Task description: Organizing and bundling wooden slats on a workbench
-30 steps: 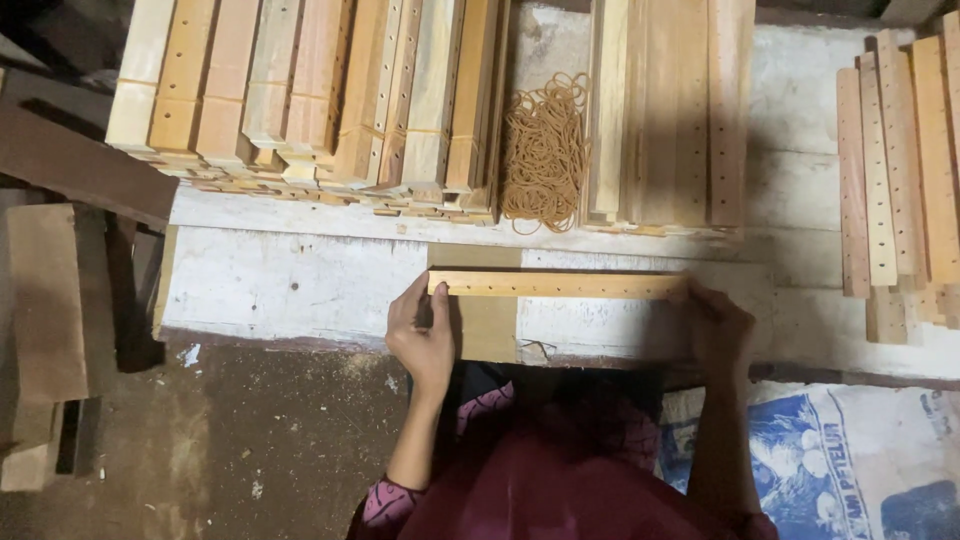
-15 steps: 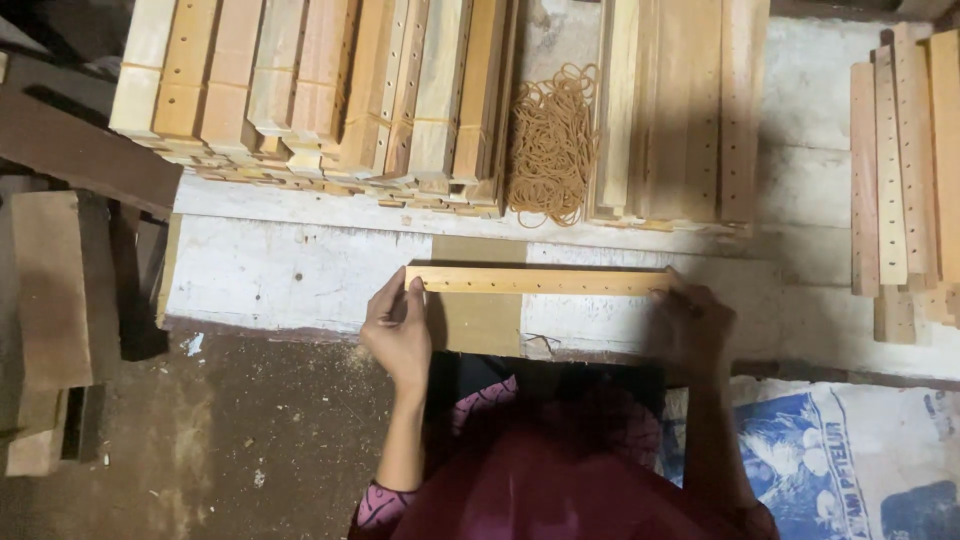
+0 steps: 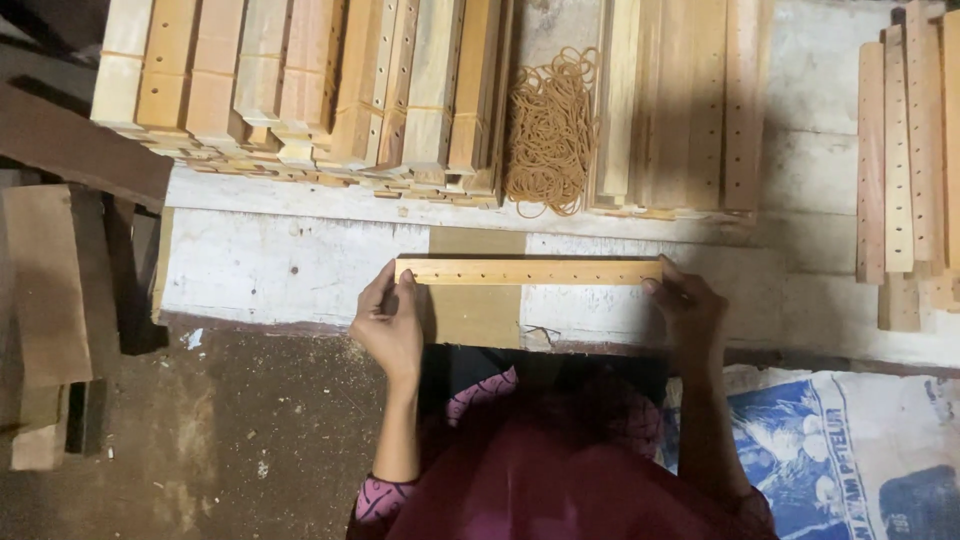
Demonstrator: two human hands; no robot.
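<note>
Drilled wooden slat (image 3: 528, 271) lay crosswise on the white-painted bench (image 3: 290, 270), over a tan board patch (image 3: 478, 300). Left hand (image 3: 388, 325) clasped the slat's left end, fingers curled over it; right hand (image 3: 688, 312) pinched the right end (in shadow, grip partly dim). Beyond the slat: a heap of rubber bands (image 3: 550, 130), banded slat bundles (image 3: 300, 90) to its left, loose slats (image 3: 670, 100) to its right. A blue printed sack (image 3: 850, 460) lay near the slat's right end, below the bench.

blue-and-white printed sack (image 3: 850, 450), floor, lower right
</note>
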